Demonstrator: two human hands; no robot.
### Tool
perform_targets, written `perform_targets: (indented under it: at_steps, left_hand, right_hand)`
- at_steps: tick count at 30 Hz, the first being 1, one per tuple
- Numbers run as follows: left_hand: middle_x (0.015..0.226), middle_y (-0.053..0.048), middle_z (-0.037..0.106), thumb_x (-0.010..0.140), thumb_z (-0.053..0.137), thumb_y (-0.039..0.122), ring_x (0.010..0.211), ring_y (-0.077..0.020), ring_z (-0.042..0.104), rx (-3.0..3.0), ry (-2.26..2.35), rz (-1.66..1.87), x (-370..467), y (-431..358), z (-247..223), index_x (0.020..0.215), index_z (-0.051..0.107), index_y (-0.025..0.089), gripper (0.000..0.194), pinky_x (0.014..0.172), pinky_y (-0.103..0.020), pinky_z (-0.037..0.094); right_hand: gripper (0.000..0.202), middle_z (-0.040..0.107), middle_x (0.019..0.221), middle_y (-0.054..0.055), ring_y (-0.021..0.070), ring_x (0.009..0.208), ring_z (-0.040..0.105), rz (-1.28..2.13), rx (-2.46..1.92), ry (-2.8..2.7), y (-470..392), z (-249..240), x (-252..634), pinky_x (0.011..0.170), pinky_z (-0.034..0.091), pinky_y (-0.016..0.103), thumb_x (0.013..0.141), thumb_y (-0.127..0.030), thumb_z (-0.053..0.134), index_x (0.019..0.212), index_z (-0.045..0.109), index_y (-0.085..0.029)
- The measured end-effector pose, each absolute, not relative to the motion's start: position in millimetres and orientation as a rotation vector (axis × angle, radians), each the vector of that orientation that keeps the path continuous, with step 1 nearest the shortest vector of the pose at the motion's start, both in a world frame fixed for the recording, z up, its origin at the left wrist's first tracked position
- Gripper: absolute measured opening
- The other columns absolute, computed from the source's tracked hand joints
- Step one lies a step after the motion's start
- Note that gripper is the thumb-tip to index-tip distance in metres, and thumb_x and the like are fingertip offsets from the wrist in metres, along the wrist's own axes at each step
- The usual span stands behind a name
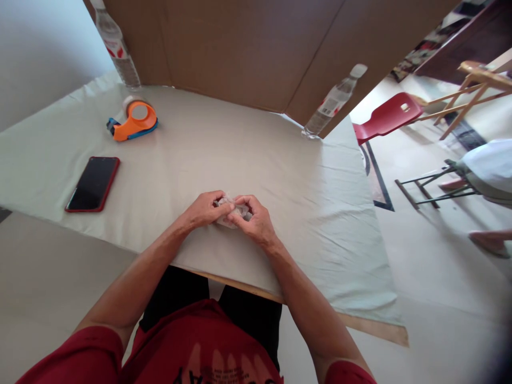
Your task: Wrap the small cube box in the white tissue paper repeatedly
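Close to the front edge of the cloth-covered table (192, 160), both my hands grip a small crumpled piece of clear plastic (228, 220), perhaps a bag. Its contents, if any, cannot be made out. My left hand (208, 208) pinches its left side, thumb across the top. My right hand (254, 217) has its fingers curled round the right side. The two thumbs nearly meet over the plastic, and the fingers hide part of it.
A phone (93, 184) with a red case and an orange tape dispenser (135, 121) lie on the left. Two water bottles (120, 58) stand against a cardboard panel (240, 48) at the back. Beyond the table's right side are a red chair (390, 114) and a seated person (490, 165).
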State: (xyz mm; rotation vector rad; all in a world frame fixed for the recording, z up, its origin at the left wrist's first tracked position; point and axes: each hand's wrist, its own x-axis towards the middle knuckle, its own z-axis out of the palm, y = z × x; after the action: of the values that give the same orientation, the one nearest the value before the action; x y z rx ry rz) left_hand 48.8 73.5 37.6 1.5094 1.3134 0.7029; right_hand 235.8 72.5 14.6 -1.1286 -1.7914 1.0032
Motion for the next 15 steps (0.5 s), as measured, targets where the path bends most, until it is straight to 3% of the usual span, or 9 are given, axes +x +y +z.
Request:
perform_targets:
  at_steps: [15]
  left_hand:
    - [0.089, -0.006, 0.069, 0.076, 0.066, 0.051, 0.059, -0.0127, 0.059, 1.467, 1.231, 0.766, 45.0, 77.4, 31.5, 0.103, 0.066, 0.014, 0.046, 0.050, -0.023, 0.046]
  right_hand:
    - [0.045, 0.065, 0.067, -0.003, 0.0126, 0.056, 0.056, 1.397, -1.161, -1.535, 90.6, 5.8, 244.4, 0.056, 0.048, 0.028, 0.067, -0.058, 0.081, 0.090, 0.065, -0.022]
